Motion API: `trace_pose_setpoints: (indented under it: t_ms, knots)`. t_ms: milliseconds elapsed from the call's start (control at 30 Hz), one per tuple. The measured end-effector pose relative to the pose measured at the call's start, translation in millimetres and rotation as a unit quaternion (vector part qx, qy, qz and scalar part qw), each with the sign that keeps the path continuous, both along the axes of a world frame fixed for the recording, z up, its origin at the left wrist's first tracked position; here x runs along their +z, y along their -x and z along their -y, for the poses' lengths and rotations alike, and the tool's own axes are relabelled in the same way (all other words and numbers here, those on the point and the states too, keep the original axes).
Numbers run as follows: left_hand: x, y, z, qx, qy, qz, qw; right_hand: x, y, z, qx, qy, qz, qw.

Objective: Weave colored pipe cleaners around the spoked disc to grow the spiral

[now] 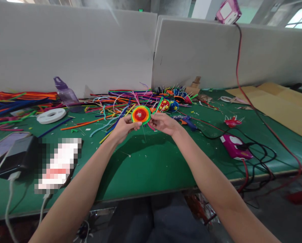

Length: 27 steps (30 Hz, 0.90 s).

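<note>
One round disc [141,115] of concentric rings — green at the rim, then yellow, orange and red, with a pale patch at the centre — is held up above the green table [145,172], its flat face turned toward the person and its outline about equal in every direction. It sits between the two hands: the left hand [127,127] grasps its left and lower edge, thumb laid across the front, while the right hand [164,123] has its fingers bunched at the right rim; whether they pinch the disc itself, I cannot tell. To the left of the disc and farther back, a see-through purple bottle [69,98] stands with its looped lid on; what it contains is not clear. Left of the disc, nearer than the bottle, lies a white spool [42,117]. Directly behind the disc spreads a heap of coloured fuzzy stems [117,98]. Just beyond its right side lies a red ball with yellow stars [164,105], next to a blue one [174,106]. Farther right of the disc are a blue glue gun [190,124] and, well apart, a magenta box [234,147] with black cable beside it.
</note>
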State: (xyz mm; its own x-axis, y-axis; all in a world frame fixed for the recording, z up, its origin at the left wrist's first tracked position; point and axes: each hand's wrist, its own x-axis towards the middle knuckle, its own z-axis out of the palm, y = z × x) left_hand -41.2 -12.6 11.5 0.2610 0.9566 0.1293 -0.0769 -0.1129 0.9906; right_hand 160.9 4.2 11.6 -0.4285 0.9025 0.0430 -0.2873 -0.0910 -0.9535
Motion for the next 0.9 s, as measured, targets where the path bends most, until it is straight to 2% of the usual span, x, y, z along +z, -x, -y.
trace_pose_setpoints:
  t_ms: [167,433,533,633,767,900]
  knots:
    - [2.0,-1,2,-0.02,0.002,-0.013,1.0,0.0,0,1,0.019,-0.002,-0.001,1.0]
    - [3.7,-3,3,-0.031,-0.012,-0.011,0.999,-2.3,1,-1,0.0,-0.004,-0.019,1.0]
    - [3.2,-3,1,-0.018,-0.018,-0.023,0.999,-1.4,-1,-1,-0.008,-0.012,-0.003,1.0]
    - [1.0,-2,-1,0.014,-0.033,-0.046,0.998,1.2,-4,-1,-0.03,-0.057,0.058,0.996]
    - [-3.5,-1,-4,0.056,-0.057,-0.085,0.993,3.9,-6,0,-0.064,-0.151,0.145,0.976]
    - [-8.1,-1,-6,0.077,-0.07,-0.139,0.985,4.0,-1,1,-0.074,-0.184,0.171,0.965]
